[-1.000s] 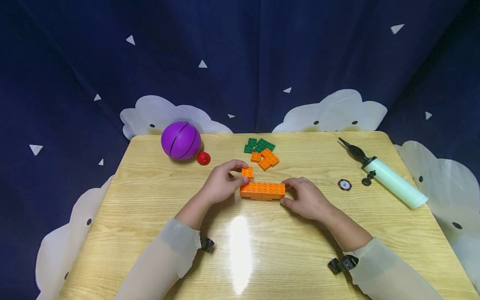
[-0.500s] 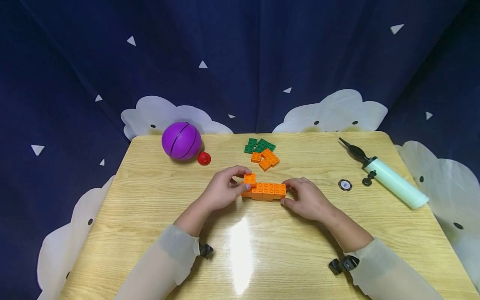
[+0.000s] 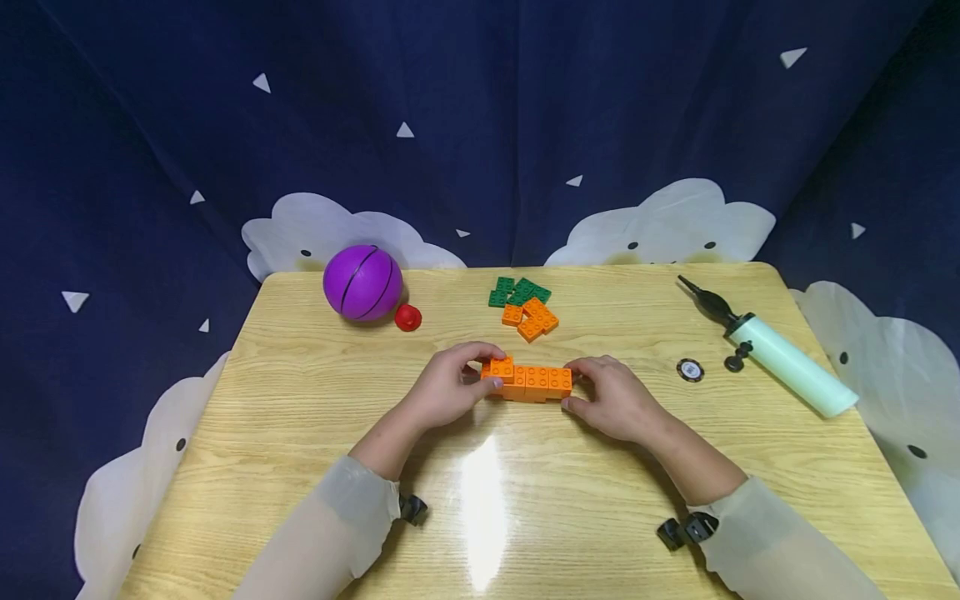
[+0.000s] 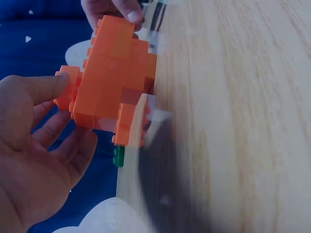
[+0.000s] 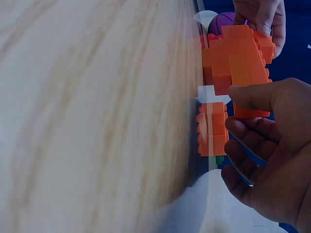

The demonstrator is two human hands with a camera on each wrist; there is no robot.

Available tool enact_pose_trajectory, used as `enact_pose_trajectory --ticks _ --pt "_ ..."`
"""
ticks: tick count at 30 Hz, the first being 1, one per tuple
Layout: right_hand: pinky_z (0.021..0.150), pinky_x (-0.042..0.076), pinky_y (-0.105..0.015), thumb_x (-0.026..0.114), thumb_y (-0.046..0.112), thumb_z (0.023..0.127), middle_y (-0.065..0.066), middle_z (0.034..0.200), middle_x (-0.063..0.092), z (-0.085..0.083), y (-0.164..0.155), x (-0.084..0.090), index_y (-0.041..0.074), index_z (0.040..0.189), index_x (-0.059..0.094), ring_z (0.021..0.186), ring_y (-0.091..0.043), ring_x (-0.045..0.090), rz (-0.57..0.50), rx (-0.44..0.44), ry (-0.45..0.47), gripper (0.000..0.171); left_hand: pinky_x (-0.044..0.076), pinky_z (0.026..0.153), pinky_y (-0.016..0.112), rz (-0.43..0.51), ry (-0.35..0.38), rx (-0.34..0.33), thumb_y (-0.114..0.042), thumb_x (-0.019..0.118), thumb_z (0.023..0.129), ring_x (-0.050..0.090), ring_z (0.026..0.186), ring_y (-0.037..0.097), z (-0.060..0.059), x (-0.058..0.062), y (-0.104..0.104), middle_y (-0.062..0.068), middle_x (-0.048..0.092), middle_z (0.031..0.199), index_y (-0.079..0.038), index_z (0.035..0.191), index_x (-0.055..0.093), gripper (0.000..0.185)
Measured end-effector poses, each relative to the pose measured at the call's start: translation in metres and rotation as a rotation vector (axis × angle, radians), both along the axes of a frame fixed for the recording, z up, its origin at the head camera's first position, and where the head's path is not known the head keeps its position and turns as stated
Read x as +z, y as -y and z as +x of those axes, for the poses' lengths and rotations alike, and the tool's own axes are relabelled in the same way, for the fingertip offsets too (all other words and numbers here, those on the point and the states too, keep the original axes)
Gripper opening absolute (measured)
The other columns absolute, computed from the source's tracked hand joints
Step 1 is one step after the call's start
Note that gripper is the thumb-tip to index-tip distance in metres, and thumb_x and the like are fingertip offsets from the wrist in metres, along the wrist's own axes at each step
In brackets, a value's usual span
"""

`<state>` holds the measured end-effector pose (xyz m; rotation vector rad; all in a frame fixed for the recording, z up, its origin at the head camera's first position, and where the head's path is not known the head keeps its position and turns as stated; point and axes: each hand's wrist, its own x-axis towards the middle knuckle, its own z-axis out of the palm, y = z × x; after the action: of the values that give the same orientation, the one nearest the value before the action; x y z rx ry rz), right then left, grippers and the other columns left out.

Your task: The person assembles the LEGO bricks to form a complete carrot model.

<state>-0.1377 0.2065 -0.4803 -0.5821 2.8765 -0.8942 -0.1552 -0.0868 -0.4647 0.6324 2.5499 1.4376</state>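
Observation:
A stepped structure of orange toy building bricks [image 3: 536, 380] stands on the table, wider at its top layer than at its base. My left hand [image 3: 444, 385] pinches a small orange brick [image 3: 502, 369] between thumb and fingers, at the left end of the structure's top. In the left wrist view that brick [image 4: 68, 87] sits against the studs; whether it is fully pressed down I cannot tell. My right hand [image 3: 617, 397] grips the structure's right end, thumb on the near side and index finger behind, as the right wrist view shows with the thumb [image 5: 252, 97] on the orange wall.
Behind the structure lie several loose orange bricks [image 3: 531, 320] and several green bricks [image 3: 519, 292]. A purple ball [image 3: 363, 282] and a red cap-like piece [image 3: 407, 317] are at back left. At right are a hand pump [image 3: 787, 367], a round chip [image 3: 689, 370] and small black pieces [image 3: 737, 358].
My left hand has moved slightly right and towards me, bringing the small orange brick from behind the structure down onto its left end. The right hand keeps its grip in place.

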Motion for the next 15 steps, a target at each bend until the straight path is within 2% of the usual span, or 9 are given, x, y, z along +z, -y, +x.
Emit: enact_pose_trajectory --ticks 8,15 --pt "0.097 0.050 -0.053 0.084 0.024 0.087 -0.013 0.120 0.071 0.0010 0.0007 -0.0005 0.003 0.129 0.067 0.112 -0.032 0.063 -0.001 0.005 -0.010 0.050 0.057 0.095 0.039 0.067 0.068 -0.009 -0.012 0.077 0.095 0.062 0.117 0.017 0.0001 -0.0037 0.0006 -0.009 0.067 0.125 -0.021 0.121 0.071 0.028" --pt "0.097 0.050 -0.052 0.084 0.026 0.087 -0.013 0.121 0.070 0.0007 0.0010 0.0001 0.003 0.130 0.067 0.113 -0.032 0.062 0.001 -0.002 -0.003 0.052 0.053 0.102 0.044 0.053 0.083 -0.005 -0.015 0.077 0.095 0.062 0.123 0.022 0.0000 -0.0034 0.0005 -0.009 0.067 0.128 -0.026 0.119 0.070 0.027"
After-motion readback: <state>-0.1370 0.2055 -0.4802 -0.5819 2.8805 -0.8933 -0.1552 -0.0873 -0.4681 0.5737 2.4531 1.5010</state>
